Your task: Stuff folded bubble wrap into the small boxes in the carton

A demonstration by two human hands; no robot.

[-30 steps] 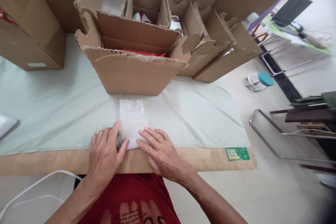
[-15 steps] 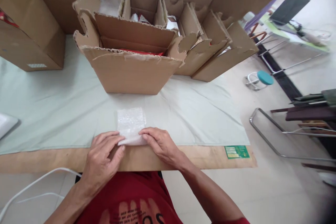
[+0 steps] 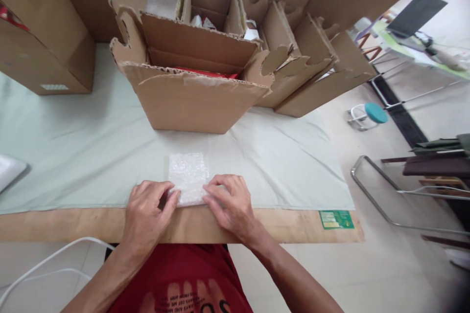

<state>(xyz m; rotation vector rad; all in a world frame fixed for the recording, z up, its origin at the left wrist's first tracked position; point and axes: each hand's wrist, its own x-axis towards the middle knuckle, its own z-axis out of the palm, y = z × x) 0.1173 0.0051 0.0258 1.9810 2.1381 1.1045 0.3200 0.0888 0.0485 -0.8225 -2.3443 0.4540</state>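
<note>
A small piece of clear bubble wrap (image 3: 188,172) lies on the pale green cloth (image 3: 91,156) near the table's front edge. My left hand (image 3: 147,215) pinches its near left corner between thumb and fingers. From the right, my right hand (image 3: 232,208) curls its fingers onto the near right edge of the wrap. Something seems folded inside the wrap, but I cannot make it out.
An open cardboard box (image 3: 191,88) with red contents stands just behind the wrap. More notched cardboard boxes (image 3: 308,68) sit behind and to its right. A closed carton (image 3: 40,44) is at far left. A green label (image 3: 336,219) sticks on the table's wooden edge.
The wrap's far end has been folded toward me, so the piece is shorter. My right hand went from flat on it to curled on its edge.
</note>
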